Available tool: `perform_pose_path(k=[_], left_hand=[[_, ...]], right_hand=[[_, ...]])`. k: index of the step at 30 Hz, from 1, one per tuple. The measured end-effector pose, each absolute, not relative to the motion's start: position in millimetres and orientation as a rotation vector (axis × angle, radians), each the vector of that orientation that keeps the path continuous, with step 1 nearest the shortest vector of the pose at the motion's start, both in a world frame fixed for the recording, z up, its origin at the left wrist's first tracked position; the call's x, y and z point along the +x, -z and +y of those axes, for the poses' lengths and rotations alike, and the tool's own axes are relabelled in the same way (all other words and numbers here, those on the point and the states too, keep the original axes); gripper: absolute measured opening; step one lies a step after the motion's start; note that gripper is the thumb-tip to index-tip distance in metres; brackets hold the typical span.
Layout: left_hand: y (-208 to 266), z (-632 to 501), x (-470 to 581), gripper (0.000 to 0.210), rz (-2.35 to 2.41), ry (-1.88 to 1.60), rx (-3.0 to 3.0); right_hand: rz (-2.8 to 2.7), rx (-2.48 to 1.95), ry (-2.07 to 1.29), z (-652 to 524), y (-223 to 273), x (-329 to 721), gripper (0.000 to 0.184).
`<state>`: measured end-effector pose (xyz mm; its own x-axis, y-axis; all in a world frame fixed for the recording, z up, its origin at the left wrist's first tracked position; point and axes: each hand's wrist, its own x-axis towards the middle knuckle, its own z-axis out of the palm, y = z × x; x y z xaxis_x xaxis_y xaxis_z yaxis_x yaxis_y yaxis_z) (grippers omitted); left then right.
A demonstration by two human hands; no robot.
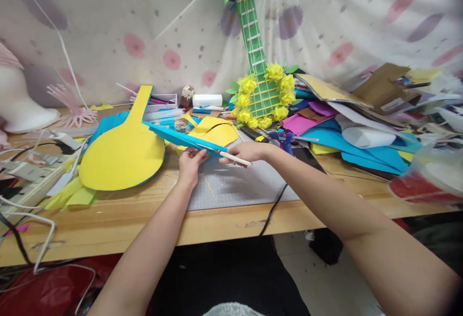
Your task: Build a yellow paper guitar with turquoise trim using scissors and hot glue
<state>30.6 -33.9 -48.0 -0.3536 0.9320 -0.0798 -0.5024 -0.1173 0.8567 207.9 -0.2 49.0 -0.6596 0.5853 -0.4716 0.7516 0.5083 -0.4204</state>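
My left hand [191,162] pinches the lower edge of a long blue sheet [181,136], which is held tilted above the cutting mat. Fingers of my right hand [244,153] are closed around white-handled scissors [235,158] at the sheet's right end. The scissors' blades lie along the sheet and are mostly hidden. Below both hands is the grey gridded cutting mat [249,188]. A yellow guitar-shaped cutout [121,157] with a blue underside lies to the left. Yellow paper pieces [217,130] rest just behind the blue sheet.
A green paper guitar [253,41] with yellow flowers stands against the curtain. Nearby lies a blue glue gun [285,141]. Stacked coloured sheets [361,147] and a clear-and-red container [427,185] fill the right. Cables and a power strip [29,176] crowd the left; a black cable [271,212] crosses the front edge.
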Motion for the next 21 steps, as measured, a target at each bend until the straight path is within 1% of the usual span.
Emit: perform_pose_path(k=[5,11,15,21], left_hand=[[46.9,-35.2,28.2,0.046,1.015,-1.664,0.577],[49.1,-33.4,26.2,0.033,1.209,-1.775,0.775],[47.1,-34.5,28.5,0.030,1.204,-1.738,0.781],[45.1,-37.4,28.7,0.036,1.131,-1.670,0.757]], right_hand=[[2.435,1.149,0.823,2.7,-50.1,200.1,0.067],[2.300,1.168,0.774,-0.8,-52.4,204.9,0.070],[2.350,1.150,0.932,0.2,-51.4,211.1,0.068],[2.394,1.050,1.108,13.7,-38.7,208.7,0.065]])
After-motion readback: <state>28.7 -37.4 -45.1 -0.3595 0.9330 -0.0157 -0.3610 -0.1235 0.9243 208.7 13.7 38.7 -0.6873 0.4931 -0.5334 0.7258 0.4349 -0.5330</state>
